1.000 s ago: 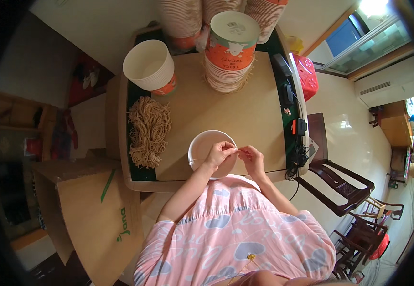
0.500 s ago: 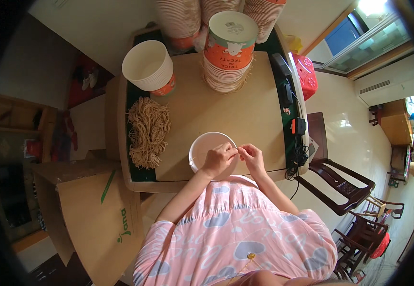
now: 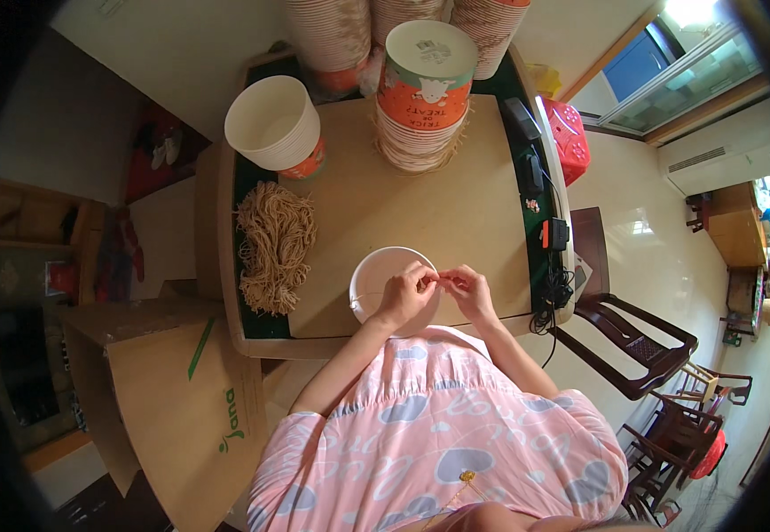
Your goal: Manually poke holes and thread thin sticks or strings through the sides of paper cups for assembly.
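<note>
At the table's near edge stands a white paper bucket (image 3: 369,282), its open mouth facing up. A thin pale string (image 3: 364,295) is fixed at its left rim and runs across the mouth toward my hands. My left hand (image 3: 407,294) is over the bucket, thumb and fingers pinched together. My right hand (image 3: 469,293) is pinched too, its fingertips meeting the left ones at the bucket's right rim. Both appear to hold the string's end, mostly hidden by the fingers. Left of the bucket lies a loose bundle of beige strings (image 3: 276,248).
Nested white buckets (image 3: 270,120) stand at the far left of the table (image 3: 456,208). An upside-down stack of orange printed buckets (image 3: 425,97) is at the back, with more stacks behind. Black cables and a power strip (image 3: 555,235) line the right edge. A cardboard box (image 3: 172,399) stands lower left.
My hands stay pinched together at the bucket's right rim, with small finger movements. The view has shifted slightly; the bucket and bundle stay in place.
</note>
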